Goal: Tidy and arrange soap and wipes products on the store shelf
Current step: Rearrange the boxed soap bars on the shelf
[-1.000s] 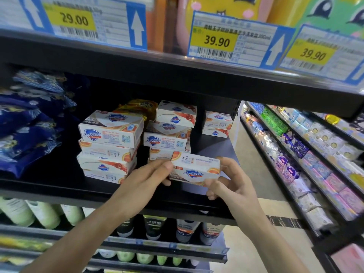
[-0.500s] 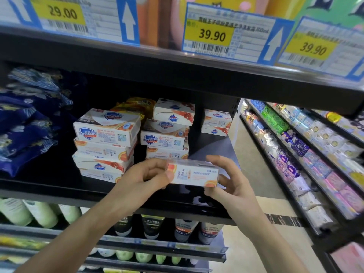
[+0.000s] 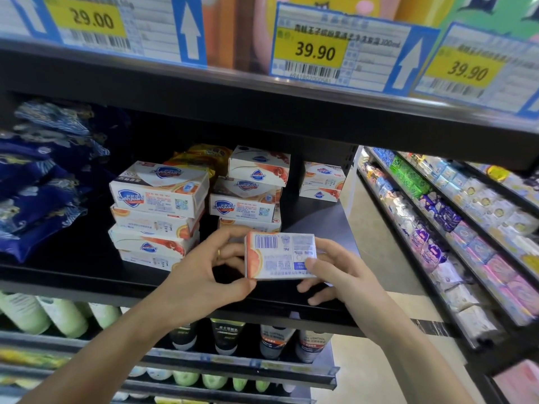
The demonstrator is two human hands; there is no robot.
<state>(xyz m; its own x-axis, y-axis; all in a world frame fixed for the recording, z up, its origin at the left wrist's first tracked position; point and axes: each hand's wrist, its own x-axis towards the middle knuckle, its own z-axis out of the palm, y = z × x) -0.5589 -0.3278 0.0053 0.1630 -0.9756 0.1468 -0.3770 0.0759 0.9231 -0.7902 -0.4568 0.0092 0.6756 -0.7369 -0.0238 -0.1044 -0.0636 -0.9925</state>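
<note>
Gripping the soap box crosswise, left hand and right hand hold it just below the middle stack.

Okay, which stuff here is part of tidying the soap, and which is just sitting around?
Part of the job: soap box held by left hand and right hand; soap stacks; blue packs.
Just there: price tags; green bottles; dark tubes.

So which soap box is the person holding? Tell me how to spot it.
Find the black shelf stacked with soap boxes. In front of them, both hands pinch one soap box. It alone shows its barcode side and touches no stack.
</note>
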